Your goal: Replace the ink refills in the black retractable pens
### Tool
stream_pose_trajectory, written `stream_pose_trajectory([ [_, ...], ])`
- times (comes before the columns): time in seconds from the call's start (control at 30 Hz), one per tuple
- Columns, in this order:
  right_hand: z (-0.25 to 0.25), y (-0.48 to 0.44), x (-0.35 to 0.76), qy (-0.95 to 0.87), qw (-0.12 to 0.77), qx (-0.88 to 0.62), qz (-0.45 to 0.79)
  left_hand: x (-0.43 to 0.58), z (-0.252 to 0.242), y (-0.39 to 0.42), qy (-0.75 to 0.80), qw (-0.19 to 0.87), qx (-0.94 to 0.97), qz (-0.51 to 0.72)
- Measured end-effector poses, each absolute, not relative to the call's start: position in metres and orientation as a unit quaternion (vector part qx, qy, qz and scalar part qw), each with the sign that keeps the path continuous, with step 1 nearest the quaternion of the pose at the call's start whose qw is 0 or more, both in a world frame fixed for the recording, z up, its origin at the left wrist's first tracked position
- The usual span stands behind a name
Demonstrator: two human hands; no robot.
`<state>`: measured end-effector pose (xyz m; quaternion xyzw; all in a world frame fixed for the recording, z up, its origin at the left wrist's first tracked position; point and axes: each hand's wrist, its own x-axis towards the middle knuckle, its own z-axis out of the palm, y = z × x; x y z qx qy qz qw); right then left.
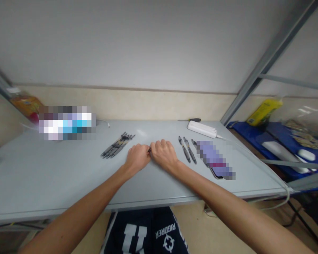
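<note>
From here I see the left fingers [141, 149] and right fingers [161, 145] meeting above the surface [76, 176], a small object [149, 150], mostly hidden, between them. Just left of the fingers lies a row of pens [116, 145], side by side. To their right come two pens [187, 149], near each other, then another pen [194, 143] alongside a phone [219, 177]. Behind and to the right of the fingers rests a power strip [202, 129], with a screwdriver [194, 120] behind it, near the wall [148, 104]. Far left of the fingers, at the back, is a bottle [26, 103]. Far right, past the post [250, 81], a packet [265, 111] lies behind a mouse [306, 154].
</note>
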<state>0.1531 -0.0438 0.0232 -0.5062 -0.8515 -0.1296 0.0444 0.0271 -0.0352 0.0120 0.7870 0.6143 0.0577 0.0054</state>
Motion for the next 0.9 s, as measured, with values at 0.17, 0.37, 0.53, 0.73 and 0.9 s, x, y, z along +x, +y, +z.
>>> stream_pose_trajectory([
  [0.17,0.020,-0.039,0.154,-0.811,0.028,-0.580,-0.072,0.023,0.008,-0.032,0.538,0.010,0.829,0.155],
  [0.37,0.024,-0.030,0.167,-0.770,0.028,-0.637,-0.036,0.013,0.007,-0.024,0.439,0.010,0.858,0.268],
  [0.53,0.026,-0.029,0.173,-0.781,0.030,-0.622,-0.040,0.009,0.008,-0.020,0.398,0.007,0.876,0.272],
  [0.73,0.026,-0.033,0.172,-0.793,0.021,-0.608,-0.043,0.007,0.006,-0.019,0.381,-0.022,0.891,0.247],
  [0.9,0.028,-0.037,0.175,-0.799,0.025,-0.597,-0.066,0.009,0.005,-0.019,0.398,0.055,0.880,0.255],
])
